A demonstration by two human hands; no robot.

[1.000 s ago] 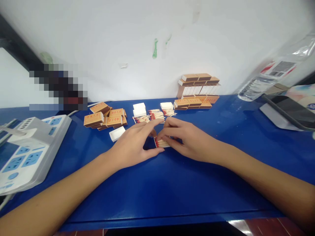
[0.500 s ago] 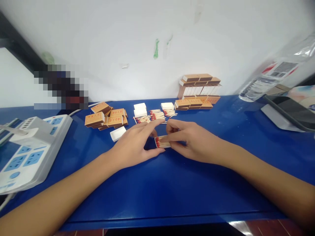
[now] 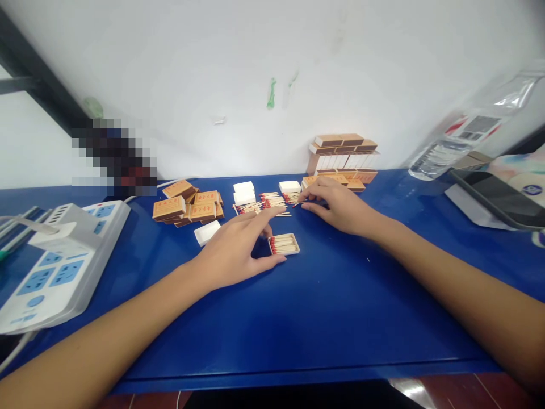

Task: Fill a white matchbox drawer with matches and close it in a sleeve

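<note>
A white matchbox tray (image 3: 284, 244) filled with red-headed matches lies flat on the blue table. My left hand (image 3: 238, 247) curves around its left end, thumb at the near edge and fingertips at the far left corner, steadying it. Farther back, my right hand (image 3: 338, 204) has thumb and index finger closing on a match at the right end of a small pile of loose matches (image 3: 292, 197). More piles of matches (image 3: 272, 200) lie to the left. Behind them stand white trays (image 3: 244, 196) and another tray (image 3: 290, 186); one more tray (image 3: 207, 232) rests beside my left hand.
Orange matchboxes (image 3: 204, 205) are heaped at the left. Stacked matchboxes (image 3: 343, 145) stand against the wall at the back right. A power strip (image 3: 80, 267) occupies the left side; a plastic bottle (image 3: 443, 153) and a phone (image 3: 502, 196) are at the right.
My right hand has left the matchbox tray and moved back and slightly right to the loose matches, uncovering the tray's contents. My left hand stays at the tray.
</note>
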